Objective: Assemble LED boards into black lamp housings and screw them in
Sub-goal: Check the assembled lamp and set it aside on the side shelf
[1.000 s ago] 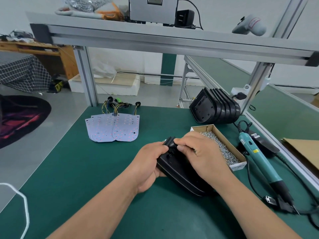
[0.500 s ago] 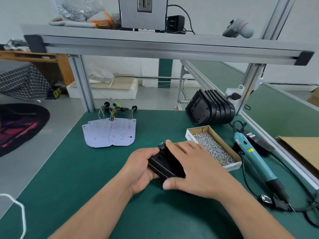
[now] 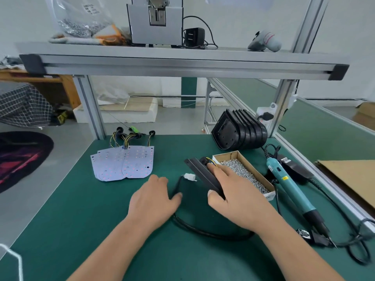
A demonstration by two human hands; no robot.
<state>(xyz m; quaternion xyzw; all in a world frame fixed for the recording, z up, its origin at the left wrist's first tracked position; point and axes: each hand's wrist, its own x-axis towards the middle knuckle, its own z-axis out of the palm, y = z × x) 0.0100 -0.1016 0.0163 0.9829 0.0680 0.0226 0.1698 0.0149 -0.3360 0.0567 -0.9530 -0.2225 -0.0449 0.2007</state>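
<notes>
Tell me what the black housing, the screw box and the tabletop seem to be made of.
The housing looks like moulded plastic, matte black with an even dull sheen. The screw box is brown cardboard, thin bare walls. The tabletop is a matte dark green mat, perhaps rubber or vinyl; unclear which.

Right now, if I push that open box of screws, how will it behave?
Probably heavy for its size: the box of screws looks nearly full. It's open-topped, so tipping would likely spill them. Cardboard walls may flex.
</notes>
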